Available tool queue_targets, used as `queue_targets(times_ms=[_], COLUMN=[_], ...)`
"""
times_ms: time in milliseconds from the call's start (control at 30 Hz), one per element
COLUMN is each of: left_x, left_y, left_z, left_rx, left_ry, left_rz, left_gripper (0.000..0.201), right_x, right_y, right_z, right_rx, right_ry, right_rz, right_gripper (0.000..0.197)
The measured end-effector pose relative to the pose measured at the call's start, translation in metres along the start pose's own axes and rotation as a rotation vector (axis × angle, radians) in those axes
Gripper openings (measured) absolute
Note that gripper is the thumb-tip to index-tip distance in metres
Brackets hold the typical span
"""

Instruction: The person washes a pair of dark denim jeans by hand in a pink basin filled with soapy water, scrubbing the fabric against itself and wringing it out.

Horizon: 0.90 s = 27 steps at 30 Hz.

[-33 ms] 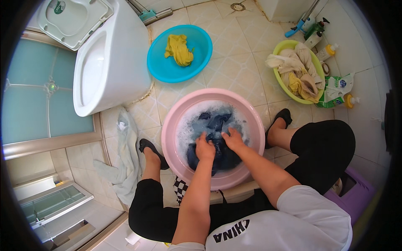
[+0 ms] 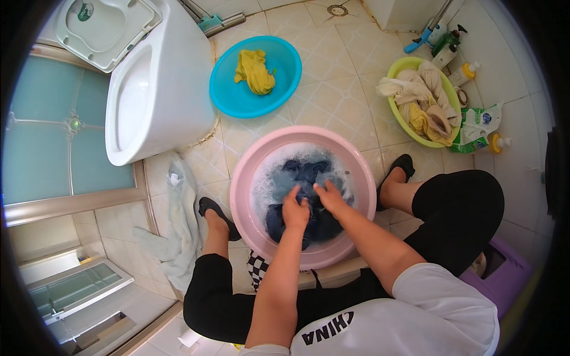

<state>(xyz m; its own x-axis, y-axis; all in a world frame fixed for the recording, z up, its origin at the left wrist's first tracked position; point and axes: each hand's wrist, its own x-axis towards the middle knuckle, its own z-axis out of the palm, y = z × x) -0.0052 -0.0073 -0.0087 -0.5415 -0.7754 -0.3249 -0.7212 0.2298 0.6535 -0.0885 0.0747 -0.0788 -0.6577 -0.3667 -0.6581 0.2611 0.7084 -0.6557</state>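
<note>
In your head view, both your hands are over the pink basin [image 2: 242, 196], which stands on the tiled floor [image 2: 332, 59] between your feet. The dark cloth [image 2: 309, 172] lies in it, in water with white suds [image 2: 264, 178] around. Your left hand [image 2: 295, 212] is over the middle of the cloth, back up, fingers pointing away from you. Your right hand [image 2: 328, 200] is just beside it, angled inward, its fingers toward the left ones. The pictures do not show whether either grip is clenched on the cloth or released, so that cannot be told.

Beyond, nearer the toilet [image 2: 178, 89], a blue basin [image 2: 288, 89] holds a yellow cloth [image 2: 255, 71]. To your right, a green basin [image 2: 404, 130] is heaped with pale and yellow clothes [image 2: 412, 86], with bottles [image 2: 445, 56] beside it along the wall. On your left, a grey garment [image 2: 181, 207] lies near your shoe [image 2: 219, 216].
</note>
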Motion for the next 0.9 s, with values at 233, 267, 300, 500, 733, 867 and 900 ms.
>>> queue_targets(times_ms=[233, 267, 300, 500, 733, 867, 900], left_x=[-0.082, -0.086, -0.09, -0.078, -0.038, -0.021, -0.017], left_y=[0.105, 0.109, 0.113, 0.107, 0.09, 0.059, 0.048], left_z=[-0.035, -0.035, -0.034, -0.04, -0.057, -0.062, -0.061], left_rx=[-0.297, -0.293, -0.251, -0.022, 0.155, 0.09, 0.046], left_ry=[-0.103, -0.097, -0.048, 0.242, 0.42, 0.406, 0.364], left_rz=[0.287, 0.288, 0.3, 0.416, 0.16, 0.031, -0.039], left_gripper=[0.029, 0.029, 0.025, 0.013, 0.017, 0.023, 0.024], right_x=[-0.018, -0.028, -0.028, -0.057, -0.087, -0.086, -0.075], right_y=[-0.062, -0.07, -0.069, -0.101, -0.106, -0.115, -0.107], right_z=[-0.058, -0.054, -0.05, -0.038, -0.021, -0.022, -0.02], right_rx=[1.243, 1.21, 1.213, 1.121, 1.14, 0.981, 0.98], right_ry=[-0.646, -0.556, -0.558, -0.47, -0.274, -0.226, -0.219], right_rz=[0.36, 0.245, 0.238, 0.283, 0.275, 0.234, 0.238], right_gripper=[0.06, 0.049, 0.049, 0.033, 0.016, 0.018, 0.018])
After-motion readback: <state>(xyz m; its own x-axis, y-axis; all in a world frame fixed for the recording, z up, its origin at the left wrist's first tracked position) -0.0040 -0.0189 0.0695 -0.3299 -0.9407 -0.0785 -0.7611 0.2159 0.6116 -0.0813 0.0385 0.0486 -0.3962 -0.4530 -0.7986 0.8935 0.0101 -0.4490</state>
